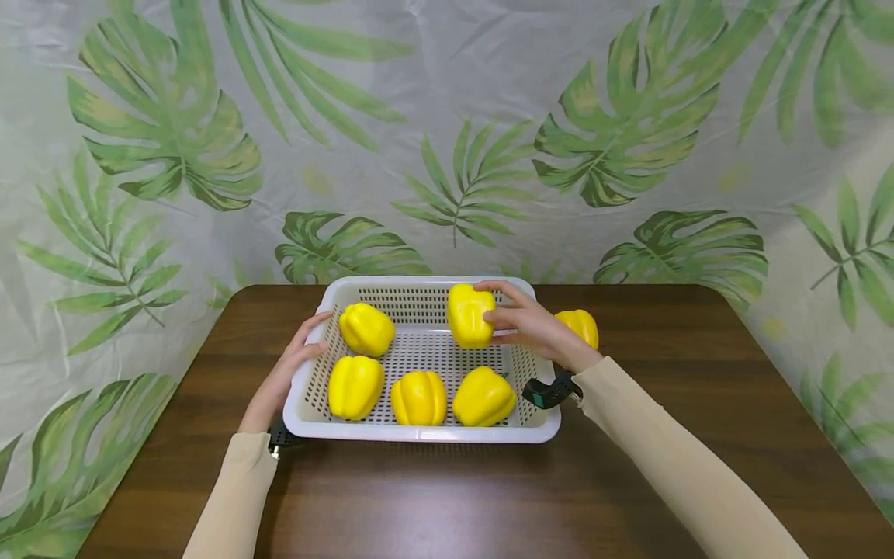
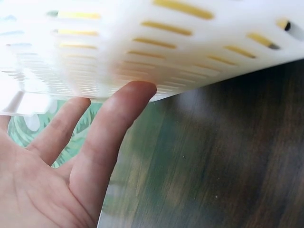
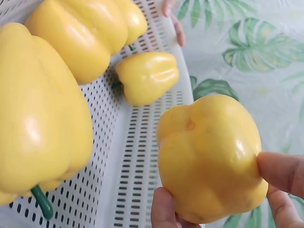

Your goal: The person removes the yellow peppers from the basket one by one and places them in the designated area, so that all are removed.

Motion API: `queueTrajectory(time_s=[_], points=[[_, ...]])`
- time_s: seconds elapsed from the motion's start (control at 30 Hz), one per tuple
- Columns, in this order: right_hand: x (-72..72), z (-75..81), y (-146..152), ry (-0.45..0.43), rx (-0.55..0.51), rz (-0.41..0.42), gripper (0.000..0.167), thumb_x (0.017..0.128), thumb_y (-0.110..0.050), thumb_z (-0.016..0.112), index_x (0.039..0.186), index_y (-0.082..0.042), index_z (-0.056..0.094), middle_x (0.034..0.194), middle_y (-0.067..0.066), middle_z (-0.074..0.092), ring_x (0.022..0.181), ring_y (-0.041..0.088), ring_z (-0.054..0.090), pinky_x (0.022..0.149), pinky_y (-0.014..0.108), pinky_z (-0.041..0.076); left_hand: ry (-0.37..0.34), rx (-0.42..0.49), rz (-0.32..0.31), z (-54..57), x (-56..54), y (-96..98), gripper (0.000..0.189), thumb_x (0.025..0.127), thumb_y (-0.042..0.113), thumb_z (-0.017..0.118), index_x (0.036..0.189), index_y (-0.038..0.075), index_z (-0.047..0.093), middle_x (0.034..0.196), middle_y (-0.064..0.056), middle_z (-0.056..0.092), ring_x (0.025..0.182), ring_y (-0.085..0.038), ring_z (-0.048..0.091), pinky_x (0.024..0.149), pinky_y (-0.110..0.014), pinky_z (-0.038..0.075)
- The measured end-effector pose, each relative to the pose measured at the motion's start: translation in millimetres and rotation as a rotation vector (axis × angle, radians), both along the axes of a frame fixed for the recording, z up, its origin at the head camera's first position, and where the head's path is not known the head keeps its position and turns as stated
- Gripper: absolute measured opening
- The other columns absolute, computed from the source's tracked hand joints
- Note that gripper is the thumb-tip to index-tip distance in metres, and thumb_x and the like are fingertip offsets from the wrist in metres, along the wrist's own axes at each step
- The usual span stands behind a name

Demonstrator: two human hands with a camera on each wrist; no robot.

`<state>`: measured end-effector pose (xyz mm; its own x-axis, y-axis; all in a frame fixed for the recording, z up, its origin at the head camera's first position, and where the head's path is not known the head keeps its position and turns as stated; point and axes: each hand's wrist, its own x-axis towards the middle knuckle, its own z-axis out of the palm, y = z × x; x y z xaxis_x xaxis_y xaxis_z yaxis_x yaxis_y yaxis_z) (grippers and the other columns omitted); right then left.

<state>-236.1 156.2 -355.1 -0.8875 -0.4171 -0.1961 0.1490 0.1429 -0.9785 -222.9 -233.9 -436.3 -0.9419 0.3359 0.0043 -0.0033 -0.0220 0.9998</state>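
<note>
My right hand (image 1: pixel 520 318) pinches a yellow bell pepper (image 1: pixel 470 316) over the back right part of a white perforated plastic basket (image 1: pixel 421 435). In the right wrist view, thumb and fingers press on the sides of this held pepper (image 3: pixel 211 159). Several other yellow bell peppers lie in the basket: one at the back left (image 1: pixel 366 329), the rest along the front, such as the front left pepper (image 1: pixel 356 387). My left hand (image 1: pixel 288 373) touches the basket's left side. Its thumb and fingers are extended against the outer wall in the left wrist view (image 2: pixel 118 114).
Another yellow pepper (image 1: pixel 578 328) sits on the brown wooden table (image 1: pixel 670 365) right of the basket, partly hidden by my right hand. Behind the table hangs a leaf-patterned cloth (image 1: pixel 461 140). Black bands (image 1: pixel 548 392) are on both wrists.
</note>
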Motion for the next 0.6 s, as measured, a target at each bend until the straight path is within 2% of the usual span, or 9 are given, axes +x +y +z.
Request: queueTrajectory(time_s=[0.23, 0.6], points=[[2.9, 3.3, 16.6, 0.031, 0.001, 0.002, 0.052, 0.097, -0.006, 0.05, 0.145, -0.015, 0.033, 0.136, 0.025, 0.039, 0.105, 0.037, 0.053, 0.095, 0.053, 0.042, -0.003, -0.059, -0.014, -0.5, 5.5, -3.6, 0.053, 0.102, 0.02, 0.037, 0.151, 0.025, 0.016, 0.153, -0.018, 0.014, 0.114, -0.036, 0.045, 0.082, -0.042, 0.051], [7.1, 9.6, 40.1, 0.053, -0.02, -0.006, 0.054, 0.097, -0.007, 0.051, 0.146, -0.013, 0.03, 0.138, 0.025, 0.037, 0.105, 0.03, 0.053, 0.096, 0.053, 0.042, -0.007, -0.085, -0.008, 0.0, 7.4, -2.8, 0.054, 0.102, 0.022, 0.037, 0.151, 0.027, 0.016, 0.153, -0.017, 0.014, 0.115, -0.037, 0.043, 0.084, -0.039, 0.05]])
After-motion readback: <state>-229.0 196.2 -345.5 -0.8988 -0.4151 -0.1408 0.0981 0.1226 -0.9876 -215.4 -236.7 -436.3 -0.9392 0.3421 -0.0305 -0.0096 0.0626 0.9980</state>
